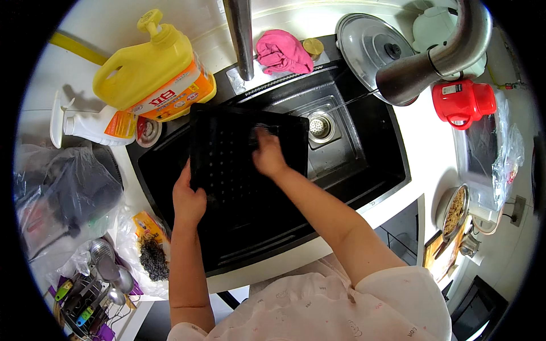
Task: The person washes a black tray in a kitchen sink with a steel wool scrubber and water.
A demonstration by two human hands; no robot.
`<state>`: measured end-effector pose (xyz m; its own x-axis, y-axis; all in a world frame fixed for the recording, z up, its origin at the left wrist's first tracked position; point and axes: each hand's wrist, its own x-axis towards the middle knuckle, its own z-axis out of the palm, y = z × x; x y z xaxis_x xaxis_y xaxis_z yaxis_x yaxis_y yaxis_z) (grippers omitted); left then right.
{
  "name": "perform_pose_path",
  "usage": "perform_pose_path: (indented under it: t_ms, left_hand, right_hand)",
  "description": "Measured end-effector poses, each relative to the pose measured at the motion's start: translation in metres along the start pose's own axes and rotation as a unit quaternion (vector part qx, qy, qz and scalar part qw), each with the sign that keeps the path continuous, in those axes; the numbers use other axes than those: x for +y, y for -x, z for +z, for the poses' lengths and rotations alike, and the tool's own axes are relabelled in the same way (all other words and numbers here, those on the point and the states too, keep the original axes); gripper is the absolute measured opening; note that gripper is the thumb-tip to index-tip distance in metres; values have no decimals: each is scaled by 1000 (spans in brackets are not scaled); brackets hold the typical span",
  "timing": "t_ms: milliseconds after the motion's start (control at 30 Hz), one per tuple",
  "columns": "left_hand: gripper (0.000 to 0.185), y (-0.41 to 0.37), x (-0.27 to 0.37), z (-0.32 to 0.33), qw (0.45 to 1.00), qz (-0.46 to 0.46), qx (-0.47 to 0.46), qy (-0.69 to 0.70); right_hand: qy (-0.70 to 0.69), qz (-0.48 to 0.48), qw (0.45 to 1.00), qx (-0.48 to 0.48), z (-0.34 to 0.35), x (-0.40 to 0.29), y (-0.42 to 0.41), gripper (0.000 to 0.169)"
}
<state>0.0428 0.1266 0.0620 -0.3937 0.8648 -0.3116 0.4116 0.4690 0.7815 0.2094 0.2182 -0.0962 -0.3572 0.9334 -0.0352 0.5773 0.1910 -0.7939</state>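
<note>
My left hand (190, 198) grips the left edge of a black perforated tray (230, 170), which is tilted over the black sink (379, 170). Rows of small holes show on the tray's left half. Against its upper right part lies my right hand (269, 153), fingertips down and blurred. Something greyish shows at those fingertips, but I cannot tell whether it is a held scrubber or wet tray surface. From the metal faucet (409, 76) a thin stream of water runs towards the tray's top edge. The steel drain strainer (320, 127) is visible to the right of the tray.
Behind the sink stand a yellow pump jug (149, 68), a pink cloth (283, 51) and a glass pot lid (375, 51). A white spray bottle (96, 125), a dark scouring pad (153, 258) and a utensil rack (91, 302) are left. At right are a red jug (460, 102) and a pan (454, 213).
</note>
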Motion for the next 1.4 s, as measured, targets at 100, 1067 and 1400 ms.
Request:
perform_pose_path:
  t_ms: [100, 1067, 1400]
  left_hand:
    - [71, 2, -2, 5, 1000, 17, -2, -2]
    - [72, 6, -3, 8, 999, 24, -6, 28]
    - [70, 6, 1, 10, 997, 51, 18, -55]
  right_hand:
    - [-51, -52, 997, 4, -12, -35, -5, 60]
    - [52, 163, 985, 1, 1, 44, -11, 52]
    - [-94, -121, 988, -10, -20, -124, -25, 56]
